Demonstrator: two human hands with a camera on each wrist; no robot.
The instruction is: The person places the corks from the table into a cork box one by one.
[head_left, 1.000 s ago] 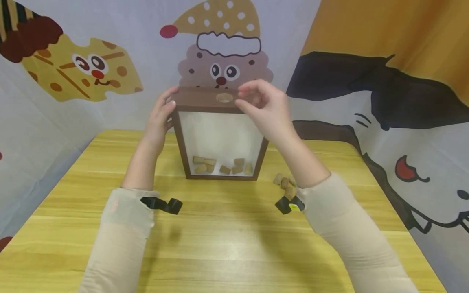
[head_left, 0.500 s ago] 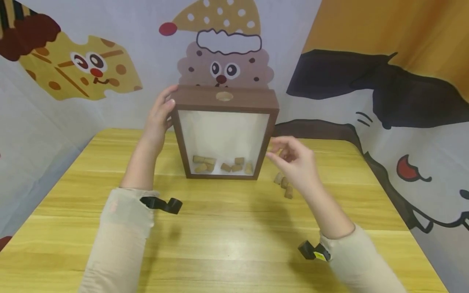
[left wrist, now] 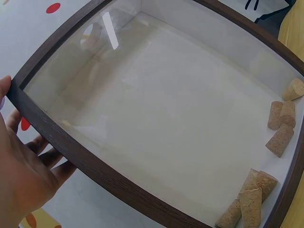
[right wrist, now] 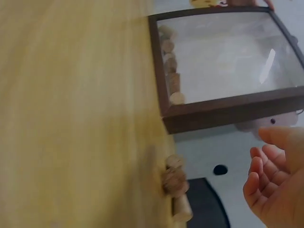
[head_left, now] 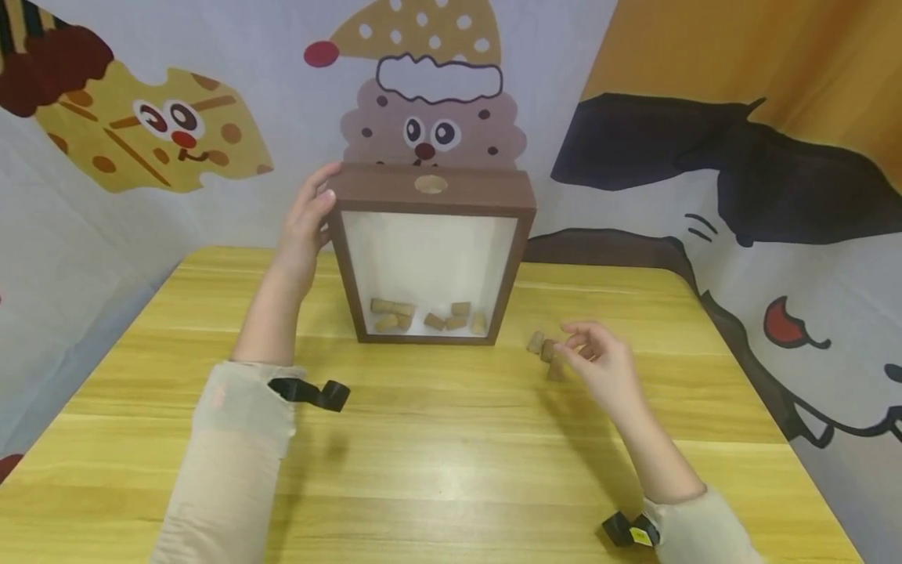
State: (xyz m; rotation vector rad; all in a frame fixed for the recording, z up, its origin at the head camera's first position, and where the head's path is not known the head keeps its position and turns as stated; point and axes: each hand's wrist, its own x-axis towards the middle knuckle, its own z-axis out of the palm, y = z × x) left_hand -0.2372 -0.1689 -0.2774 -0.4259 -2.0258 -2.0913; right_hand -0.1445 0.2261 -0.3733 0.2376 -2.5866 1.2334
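A dark brown wooden shadow box (head_left: 486, 188) with a clear front stands upright on the table. Its top has a round hole (head_left: 431, 185). Inside, several corks (head_left: 390, 308) lie along the bottom. My left hand (head_left: 304, 231) grips the box's upper left corner, thumb toward the front and fingers behind the frame (left wrist: 90, 164). Right of the box, a few loose corks (head_left: 536, 341) sit in a small cluster. Over them hovers my right hand (head_left: 602, 364), fingertips overlapping the nearest ones in the head view. In the right wrist view its fingers are loosely bent and hold nothing.
The wood-grain table (head_left: 423, 439) reaches back to a white cloth (head_left: 282, 47) printed with cartoon figures. Both wrists wear black camera mounts, the left mount (head_left: 317, 394) near the table's middle. An orange area (head_left: 810, 55) of cloth fills the upper right.
My right hand has come away from the hole at the box top, moving down and right to the loose corks. The left hand and the box have stayed put.
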